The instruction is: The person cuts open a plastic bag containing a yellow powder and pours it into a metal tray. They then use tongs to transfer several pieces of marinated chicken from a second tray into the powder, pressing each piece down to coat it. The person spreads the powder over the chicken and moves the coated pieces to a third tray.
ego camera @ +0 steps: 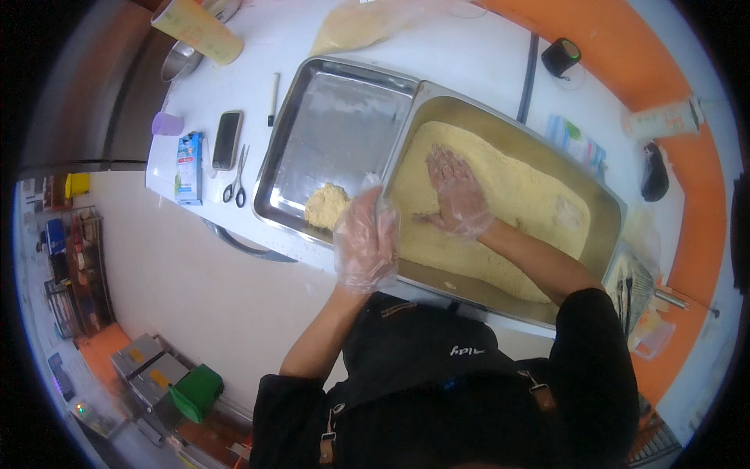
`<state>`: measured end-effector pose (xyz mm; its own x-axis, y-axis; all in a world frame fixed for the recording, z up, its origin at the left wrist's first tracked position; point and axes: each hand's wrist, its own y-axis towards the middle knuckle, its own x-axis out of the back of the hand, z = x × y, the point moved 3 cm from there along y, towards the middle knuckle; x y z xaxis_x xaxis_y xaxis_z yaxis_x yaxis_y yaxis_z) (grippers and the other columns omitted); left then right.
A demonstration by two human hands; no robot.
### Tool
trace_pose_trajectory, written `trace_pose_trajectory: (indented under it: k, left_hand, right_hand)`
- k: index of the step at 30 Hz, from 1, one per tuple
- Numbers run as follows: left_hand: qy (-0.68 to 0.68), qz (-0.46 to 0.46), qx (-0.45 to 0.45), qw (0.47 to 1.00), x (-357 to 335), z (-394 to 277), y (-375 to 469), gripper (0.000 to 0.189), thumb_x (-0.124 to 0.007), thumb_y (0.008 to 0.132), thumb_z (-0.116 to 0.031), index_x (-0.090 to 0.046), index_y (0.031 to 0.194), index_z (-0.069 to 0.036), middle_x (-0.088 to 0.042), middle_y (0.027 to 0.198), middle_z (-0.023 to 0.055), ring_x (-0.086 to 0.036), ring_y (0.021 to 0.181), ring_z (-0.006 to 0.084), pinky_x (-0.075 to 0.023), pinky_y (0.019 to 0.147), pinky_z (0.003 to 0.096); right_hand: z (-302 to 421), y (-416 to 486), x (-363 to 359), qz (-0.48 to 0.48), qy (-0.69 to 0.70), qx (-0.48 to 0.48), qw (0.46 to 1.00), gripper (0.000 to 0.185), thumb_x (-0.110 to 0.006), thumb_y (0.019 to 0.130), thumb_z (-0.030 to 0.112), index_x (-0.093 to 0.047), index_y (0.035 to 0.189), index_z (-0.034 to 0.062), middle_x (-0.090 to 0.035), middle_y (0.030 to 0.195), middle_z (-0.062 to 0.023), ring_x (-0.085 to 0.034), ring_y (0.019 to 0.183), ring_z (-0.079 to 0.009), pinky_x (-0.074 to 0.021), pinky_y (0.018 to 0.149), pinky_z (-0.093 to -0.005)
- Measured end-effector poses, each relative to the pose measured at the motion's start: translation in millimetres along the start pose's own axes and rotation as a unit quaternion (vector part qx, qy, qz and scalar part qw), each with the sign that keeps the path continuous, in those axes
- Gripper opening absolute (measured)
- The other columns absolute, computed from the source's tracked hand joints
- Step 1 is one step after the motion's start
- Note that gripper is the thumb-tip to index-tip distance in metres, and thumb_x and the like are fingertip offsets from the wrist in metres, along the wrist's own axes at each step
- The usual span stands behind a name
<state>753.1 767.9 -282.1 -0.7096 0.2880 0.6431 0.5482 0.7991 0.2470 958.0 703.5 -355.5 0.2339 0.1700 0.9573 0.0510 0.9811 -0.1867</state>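
Note:
My right hand point(454, 190), in a clear plastic glove, lies palm down with fingers spread on the pale yellow breading-like powder point(515, 170), which fills much of a deep rectangular steel pan point(600, 234). To its left, my left hand point(369, 234), gloved as well, is held over the near edge between that pan and a shallower steel tray point(334, 123). Its fingers hide part of the tray's near right corner; whether they grip anything cannot be seen. Beside this hand a crumb-coated lump point(326, 205) rests in the tray.
Left on the white table are scissors point(235, 184), a phone point(227, 140), a blue box point(188, 170), a purple cup point(167, 124) and a marker pen point(273, 99). A bag of powder point(351, 26) lies beyond the tray. A wire basket point(633, 281) is at the right.

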Motion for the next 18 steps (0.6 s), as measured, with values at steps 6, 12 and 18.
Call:
trace_pose_trajectory:
  k: [6,12,18]
  left_hand:
    - [-0.014,-0.010,-0.016,1.000,-1.1,-0.8,-0.7,0.038,-0.066,0.101,-0.015,-0.059,0.133,0.003,-0.068,0.116,0.0299,-0.067,0.102,0.0482,-0.0542,0.090,0.0527]
    - [-0.013,-0.021,-0.007,1.000,0.0,-2.6,-2.3,0.035,-0.064,0.104,-0.020,-0.062,0.131,0.002,-0.070,0.115,0.0280,-0.069,0.104,0.0456,-0.0544,0.092,0.0508]
    - [-0.006,-0.010,0.009,1.000,-0.4,0.2,-2.6,0.034,-0.060,0.106,-0.022,-0.064,0.131,0.001,-0.071,0.114,0.0259,-0.070,0.103,0.0430,-0.0545,0.092,0.0484]
  right_hand:
    - [-25.1,25.1,2.0,0.000,0.076,-0.028,0.997,0.110,-0.062,0.094,0.071,-0.030,0.161,-0.0098,-0.028,0.169,-0.0309,-0.025,0.158,-0.0451,-0.0207,0.131,-0.0517]
    - [-54.9,41.6,10.6,0.135,0.200,-0.052,0.969,0.111,-0.078,0.083,0.063,-0.037,0.158,-0.0075,-0.046,0.157,-0.0315,-0.044,0.147,-0.0453,-0.0356,0.124,-0.0480]
    - [-54.3,35.1,37.8,0.225,0.256,-0.016,0.940,0.096,-0.088,0.077,0.040,-0.047,0.154,0.0002,-0.051,0.155,-0.0282,-0.051,0.143,-0.0404,-0.0400,0.121,-0.0448]
